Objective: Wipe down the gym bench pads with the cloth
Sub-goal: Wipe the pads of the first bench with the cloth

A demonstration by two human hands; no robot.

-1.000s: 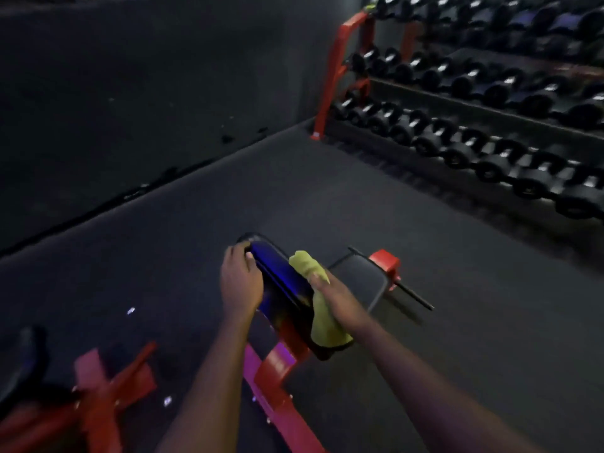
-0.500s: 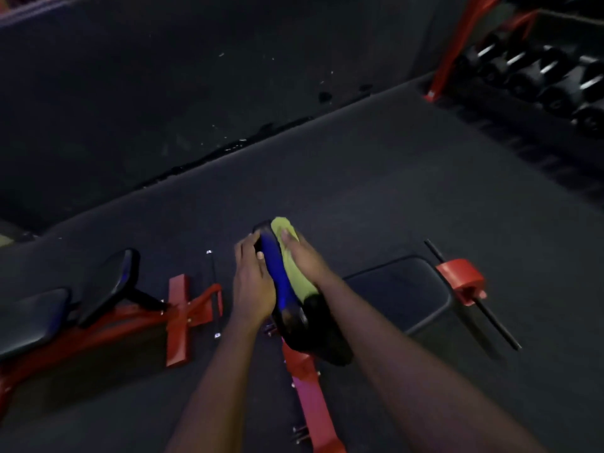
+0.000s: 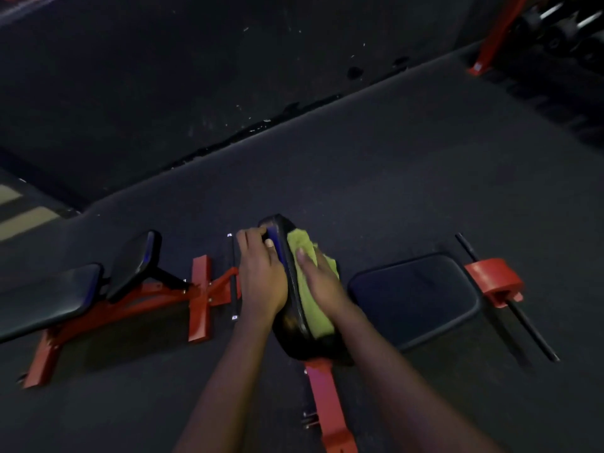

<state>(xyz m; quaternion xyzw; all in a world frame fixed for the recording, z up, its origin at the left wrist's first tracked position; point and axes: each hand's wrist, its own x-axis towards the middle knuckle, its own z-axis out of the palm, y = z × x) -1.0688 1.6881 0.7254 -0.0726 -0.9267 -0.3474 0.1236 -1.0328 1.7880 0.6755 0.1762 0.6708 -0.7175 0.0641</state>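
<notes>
Lighting dim throughout. Dark rubber floor (image 3: 376,178) covers most of the frame, scuffed along its seam with a dark wall (image 3: 163,76) across the top. Second bench (image 3: 98,295), red frame with black pads, stands at lower left. Red rack (image 3: 496,34) holding dumbbells (image 3: 568,24) occupies upper right. Pale tiles (image 3: 23,217) show at left edge.
</notes>
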